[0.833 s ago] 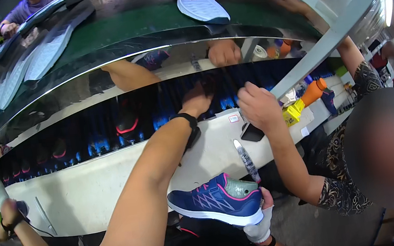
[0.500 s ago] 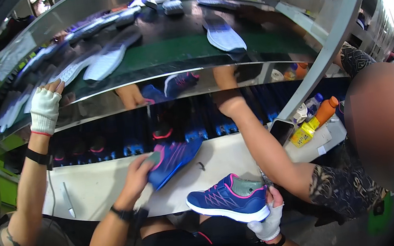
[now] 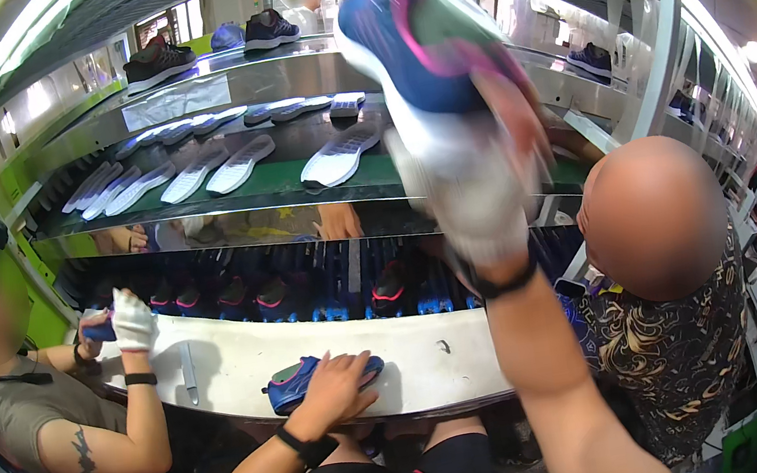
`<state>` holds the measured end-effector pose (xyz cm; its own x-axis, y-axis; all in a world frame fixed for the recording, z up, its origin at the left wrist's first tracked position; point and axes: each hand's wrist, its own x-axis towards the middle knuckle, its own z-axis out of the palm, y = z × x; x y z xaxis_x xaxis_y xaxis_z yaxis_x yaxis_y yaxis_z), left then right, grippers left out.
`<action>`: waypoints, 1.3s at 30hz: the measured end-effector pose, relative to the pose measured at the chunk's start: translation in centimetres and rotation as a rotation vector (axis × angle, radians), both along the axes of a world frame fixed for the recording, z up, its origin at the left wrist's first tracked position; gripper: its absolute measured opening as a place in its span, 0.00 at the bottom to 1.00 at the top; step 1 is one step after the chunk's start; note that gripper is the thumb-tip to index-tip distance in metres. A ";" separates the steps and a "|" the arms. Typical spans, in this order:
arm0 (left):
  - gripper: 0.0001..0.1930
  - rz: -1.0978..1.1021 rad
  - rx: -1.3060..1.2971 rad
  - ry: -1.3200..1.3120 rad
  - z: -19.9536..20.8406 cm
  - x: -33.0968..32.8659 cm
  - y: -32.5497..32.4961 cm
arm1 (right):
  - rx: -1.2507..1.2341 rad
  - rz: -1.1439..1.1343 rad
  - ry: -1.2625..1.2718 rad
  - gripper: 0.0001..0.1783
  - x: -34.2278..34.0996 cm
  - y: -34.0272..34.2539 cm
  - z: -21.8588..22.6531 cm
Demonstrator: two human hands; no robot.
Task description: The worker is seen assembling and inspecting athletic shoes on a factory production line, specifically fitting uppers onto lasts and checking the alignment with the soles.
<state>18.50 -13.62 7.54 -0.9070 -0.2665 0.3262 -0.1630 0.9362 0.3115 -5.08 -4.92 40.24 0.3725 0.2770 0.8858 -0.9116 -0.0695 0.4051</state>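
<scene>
Raised high at upper centre, a navy-blue sports shoe (image 3: 416, 57) with pink trim and a white sole is smeared by motion. My right hand (image 3: 474, 194), in a white fingerless glove, is closed on it. Lower down, a blue shoe upper (image 3: 289, 386) lies on its side on the white bench (image 3: 234, 378). Bare and palm down, my left hand (image 3: 338, 392) rests across it with fingers stretched out; the thumb is hard to make out.
White shoe soles (image 3: 194, 175) line the green belt. Below, dark shoes (image 3: 275, 294) with pink trim stand on a lower conveyor. A pen-like tool (image 3: 189, 372) lies on the bench. Co-workers sit close on both sides, the left one holding something blue (image 3: 99, 327).
My right hand has lifted the white-soled shoe from the bench's front edge to upper centre. My left hand has lowered the blue upper onto the bench. The view has tilted up.
</scene>
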 end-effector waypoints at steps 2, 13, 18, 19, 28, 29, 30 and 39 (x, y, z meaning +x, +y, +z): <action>0.33 -0.035 -0.107 -0.078 -0.4 -2.2 -0.9 | 0.232 -0.146 -0.206 0.37 -0.5 -1.8 3.8; 0.29 -0.267 0.277 0.613 7.0 -0.3 4.3 | 1.246 -1.068 -1.030 0.36 -20.1 0.9 -8.9; 0.31 -0.422 0.386 0.737 3.0 -3.3 7.0 | 0.977 -0.847 -0.970 0.25 -22.8 3.0 -11.8; 0.30 -0.430 0.347 0.735 2.7 -3.7 7.3 | 0.982 -0.821 -0.938 0.23 -22.4 3.6 -12.0; 0.30 -0.217 0.148 0.552 5.2 -0.5 7.2 | 0.724 -0.526 -0.342 0.10 -6.8 12.5 -12.1; 0.29 -0.216 0.141 0.543 5.7 -0.4 7.2 | 0.650 -0.426 -0.330 0.10 -4.3 14.6 -13.1; 0.29 -0.210 0.152 0.520 5.5 -0.4 7.2 | 0.570 -0.323 -0.321 0.11 -2.4 16.0 -14.3; 0.09 -0.142 0.704 0.541 3.9 1.0 8.5 | 0.899 0.788 -1.368 0.40 8.0 20.4 -27.9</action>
